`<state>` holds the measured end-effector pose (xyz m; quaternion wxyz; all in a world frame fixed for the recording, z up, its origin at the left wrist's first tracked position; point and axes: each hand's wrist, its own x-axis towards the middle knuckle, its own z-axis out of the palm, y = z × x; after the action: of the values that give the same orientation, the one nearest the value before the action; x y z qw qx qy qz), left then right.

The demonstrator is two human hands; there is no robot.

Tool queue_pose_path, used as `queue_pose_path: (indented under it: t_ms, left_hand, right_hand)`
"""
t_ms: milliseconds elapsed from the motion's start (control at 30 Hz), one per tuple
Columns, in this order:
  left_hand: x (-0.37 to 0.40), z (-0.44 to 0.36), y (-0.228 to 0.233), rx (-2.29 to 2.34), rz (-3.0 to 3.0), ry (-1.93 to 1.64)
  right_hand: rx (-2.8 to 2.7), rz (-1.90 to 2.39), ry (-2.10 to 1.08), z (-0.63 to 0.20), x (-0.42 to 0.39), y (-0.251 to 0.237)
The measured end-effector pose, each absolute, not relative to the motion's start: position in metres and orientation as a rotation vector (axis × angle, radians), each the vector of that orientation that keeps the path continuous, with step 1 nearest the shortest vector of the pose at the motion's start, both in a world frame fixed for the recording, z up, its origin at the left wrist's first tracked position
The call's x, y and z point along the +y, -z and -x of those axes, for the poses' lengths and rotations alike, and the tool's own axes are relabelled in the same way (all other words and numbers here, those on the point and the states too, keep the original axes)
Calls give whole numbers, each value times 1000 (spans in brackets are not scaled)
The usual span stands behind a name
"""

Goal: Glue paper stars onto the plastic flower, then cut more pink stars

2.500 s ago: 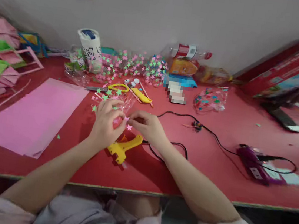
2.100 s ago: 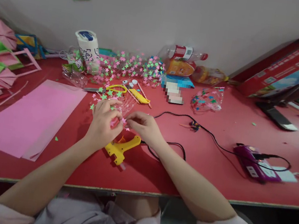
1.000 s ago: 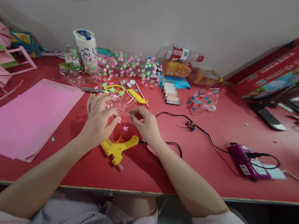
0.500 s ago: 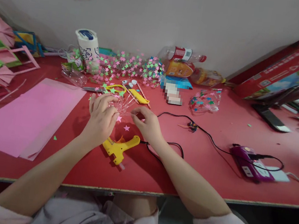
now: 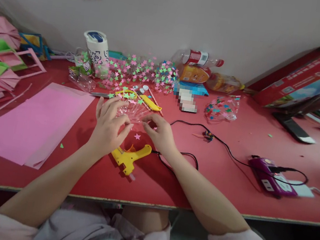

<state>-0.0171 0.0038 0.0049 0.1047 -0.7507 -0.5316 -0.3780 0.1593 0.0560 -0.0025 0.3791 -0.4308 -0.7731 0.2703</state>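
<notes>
A crinkled clear plastic piece [image 5: 133,111] lies between my hands, with green and pink stars at its far edge. My left hand [image 5: 110,125] is at its left side, fingers bent and thumb spread from the index finger; the fingertips are partly hidden. On the other side, my right hand [image 5: 160,132] pinches the plastic's near right edge between thumb and index finger. A loose pink star [image 5: 137,136] is on the table just below my fingers. Closer to me lies a yellow hot glue gun [image 5: 130,159], a clear glue stick poking from its back.
Pink paper sheets [image 5: 33,121] lie to the left. Behind are scissors [image 5: 126,93], a yellow cutter [image 5: 150,103], star strings [image 5: 139,70] and a white cup [image 5: 96,52]. A black cable [image 5: 228,148] runs to a purple power strip [image 5: 271,179] on the right.
My left thumb has moved away from the index finger, and the clear plastic looks more spread out. My right hand stays pinched. The view has shifted slightly.
</notes>
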Motion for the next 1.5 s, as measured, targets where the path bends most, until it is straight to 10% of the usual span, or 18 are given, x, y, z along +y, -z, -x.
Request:
queue_pose_path:
  t_ms: [1500]
  left_hand:
    - [33, 75, 0, -1739, 1670, 2272]
  right_hand:
    - [-2029, 993, -360, -166, 60, 0]
